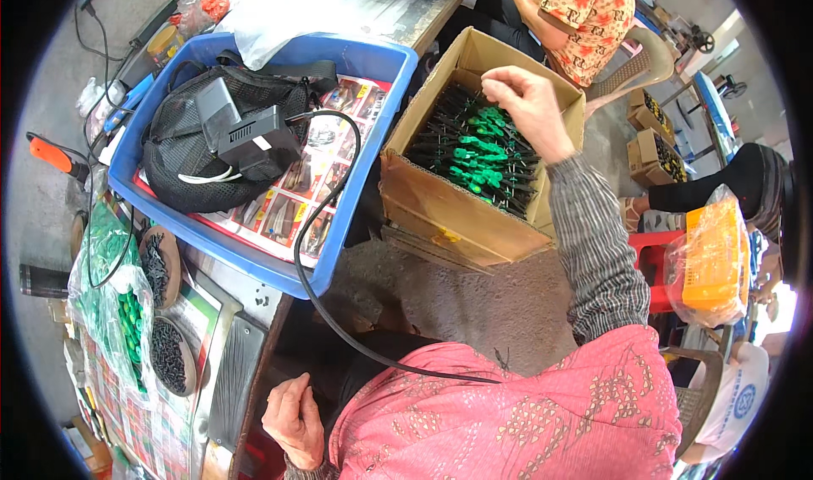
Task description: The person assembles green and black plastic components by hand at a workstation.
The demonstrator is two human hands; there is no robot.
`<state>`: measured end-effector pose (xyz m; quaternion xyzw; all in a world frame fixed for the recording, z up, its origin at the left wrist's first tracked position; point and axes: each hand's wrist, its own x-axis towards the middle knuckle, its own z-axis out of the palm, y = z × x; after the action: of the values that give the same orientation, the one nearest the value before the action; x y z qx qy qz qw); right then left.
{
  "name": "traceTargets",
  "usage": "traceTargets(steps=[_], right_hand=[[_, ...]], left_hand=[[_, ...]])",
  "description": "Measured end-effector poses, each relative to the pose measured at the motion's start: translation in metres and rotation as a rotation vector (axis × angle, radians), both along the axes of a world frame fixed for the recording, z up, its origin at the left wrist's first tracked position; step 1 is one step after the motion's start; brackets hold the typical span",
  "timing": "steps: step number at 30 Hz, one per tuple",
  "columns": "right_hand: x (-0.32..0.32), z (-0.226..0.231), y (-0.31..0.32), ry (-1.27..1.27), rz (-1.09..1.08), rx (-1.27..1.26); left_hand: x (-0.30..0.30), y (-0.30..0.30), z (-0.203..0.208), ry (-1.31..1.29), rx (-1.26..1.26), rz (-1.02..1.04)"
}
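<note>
My right hand (529, 107) is over the open cardboard box (461, 217), at its far right side. Its fingers are bent with the fingertips and thumb apart, and I see nothing held in them. Bunches of thin black pieces with bright green middles (483, 154) fill the box; their exact kind cannot be made out. Beside the table edge, near my lap, is my left hand (296, 421). Its fingers are curled loosely together, and nothing shows in them.
Left of the box, a blue plastic tub (339, 247) holds a black mesh bag (220, 137) and black electronic units. A black cable (305, 268) runs to my pink top. Bowls of small black parts (172, 357) and a bag of green parts (127, 310) lie leftward. Another person (584, 22) sits beyond.
</note>
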<state>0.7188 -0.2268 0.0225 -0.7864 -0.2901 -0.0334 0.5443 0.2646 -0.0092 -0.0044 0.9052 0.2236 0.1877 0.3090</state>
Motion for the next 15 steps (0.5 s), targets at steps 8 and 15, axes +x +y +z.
traceTargets(steps=[8, 15], right_hand=[[-0.115, 0.149, 0.018, 0.196, 1.355, 0.422], [-0.183, 0.183, 0.042, 0.166, 2.337, 0.743]], left_hand=[[-0.002, -0.003, 0.006, -0.011, -0.009, 0.031], [-0.032, -0.001, 0.02, -0.115, 0.031, 0.049]])
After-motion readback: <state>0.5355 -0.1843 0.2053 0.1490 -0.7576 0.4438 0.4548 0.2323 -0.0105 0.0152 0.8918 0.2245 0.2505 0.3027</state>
